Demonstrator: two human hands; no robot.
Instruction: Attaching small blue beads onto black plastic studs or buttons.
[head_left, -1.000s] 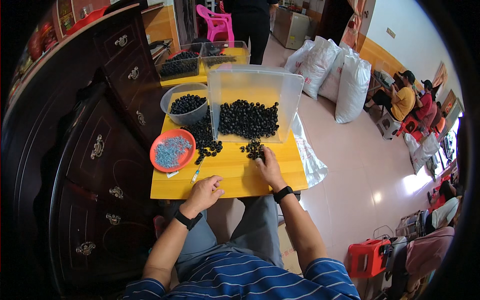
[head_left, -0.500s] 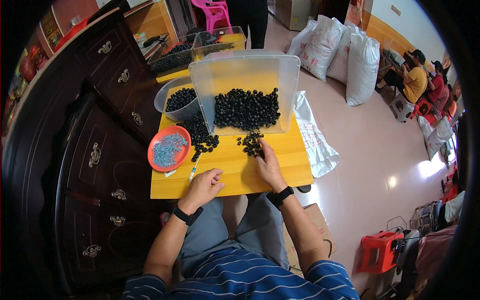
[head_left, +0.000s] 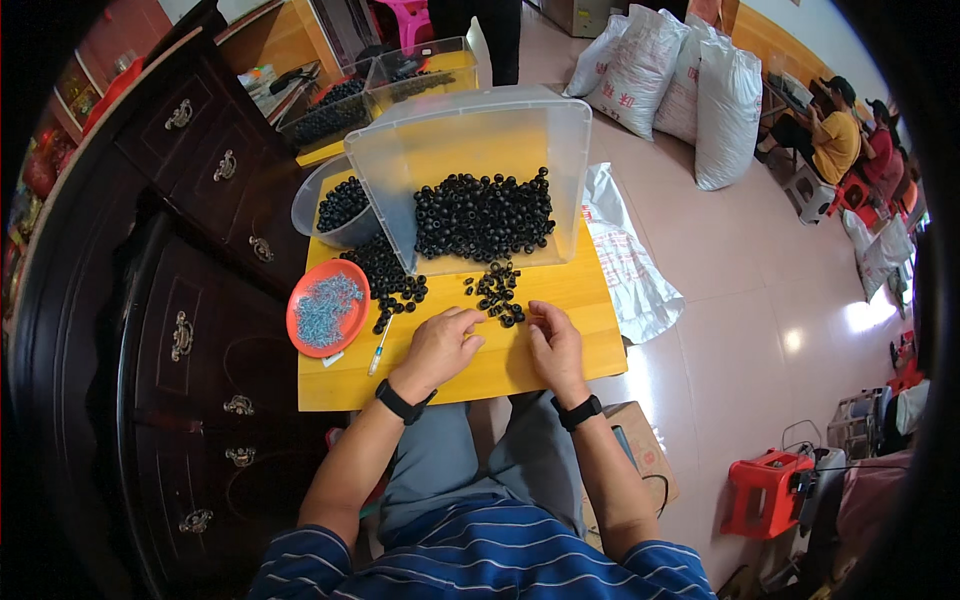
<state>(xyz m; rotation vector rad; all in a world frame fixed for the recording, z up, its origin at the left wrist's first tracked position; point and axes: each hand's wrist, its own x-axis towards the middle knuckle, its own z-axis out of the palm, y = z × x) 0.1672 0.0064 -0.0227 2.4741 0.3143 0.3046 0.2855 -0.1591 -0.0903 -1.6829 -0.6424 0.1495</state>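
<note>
My left hand (head_left: 440, 345) rests on the yellow wooden table (head_left: 470, 375), fingers curled, fingertips near a small cluster of black rings (head_left: 497, 292). My right hand (head_left: 555, 345) lies beside it, fingers pinched close to the same cluster; whether it holds a ring is too small to tell. A clear plastic bin (head_left: 480, 170) tipped on its side holds a heap of black rings. More black rings (head_left: 385, 275) spill to the left of it. An orange dish (head_left: 328, 308) with small silvery-blue parts sits at the table's left. A thin white tool (head_left: 379, 348) lies near my left hand.
A grey bowl (head_left: 335, 210) of black rings stands behind the dish. Dark wooden drawers (head_left: 190, 330) line the left. White sacks (head_left: 690, 90) and a plastic bag (head_left: 625, 260) lie to the right. People sit at the far right (head_left: 835, 135). A red box (head_left: 765, 490) stands on the floor.
Both hands have drawn closer together near the table's front; the left hand moved right toward the small ring cluster. The camera view shifted slightly.
</note>
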